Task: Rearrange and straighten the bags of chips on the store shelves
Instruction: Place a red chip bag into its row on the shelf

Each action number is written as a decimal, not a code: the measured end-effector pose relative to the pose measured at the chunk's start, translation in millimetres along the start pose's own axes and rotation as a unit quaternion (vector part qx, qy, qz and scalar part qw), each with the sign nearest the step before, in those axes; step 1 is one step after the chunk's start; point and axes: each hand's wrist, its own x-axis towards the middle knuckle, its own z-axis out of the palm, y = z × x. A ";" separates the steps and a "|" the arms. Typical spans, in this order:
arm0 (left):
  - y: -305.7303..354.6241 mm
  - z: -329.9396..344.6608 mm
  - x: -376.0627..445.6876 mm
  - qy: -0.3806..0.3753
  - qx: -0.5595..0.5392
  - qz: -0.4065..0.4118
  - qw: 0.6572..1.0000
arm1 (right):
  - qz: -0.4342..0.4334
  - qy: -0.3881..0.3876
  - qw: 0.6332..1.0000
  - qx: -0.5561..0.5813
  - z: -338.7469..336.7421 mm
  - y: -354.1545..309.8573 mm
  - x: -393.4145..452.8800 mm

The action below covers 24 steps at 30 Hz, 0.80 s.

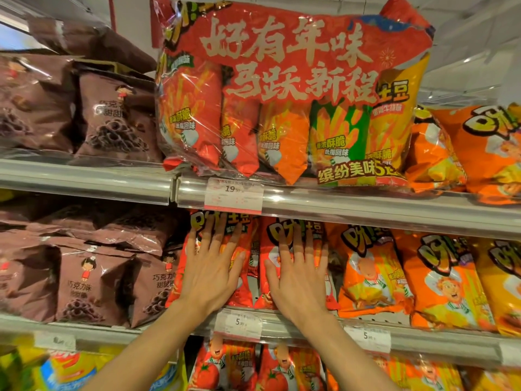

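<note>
Two flat hands, left hand (pixel 210 270) and right hand (pixel 300 275), press side by side on the red chip bags (pixel 255 261). These bags look light, puffy and slippery; hold their sides gently.

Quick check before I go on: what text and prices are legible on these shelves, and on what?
"好有年味 马跃新程" and "缤纷美味5" (rest cut off): big multipack, top shelf.
"19.90": price tag under the multipack.
"5.90": price tag below the red bags that left hand and right hand press.
"5.": third tag; cents too small.
"巧克力味": brown bags.
Fine print on the tags: unreadable.
</note>
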 end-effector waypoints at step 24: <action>155.0 -21.3 4.0 -0.017 -0.370 0.064 0.927 | 0.139 0.032 0.983 0.114 -65.2 167.2 -13.1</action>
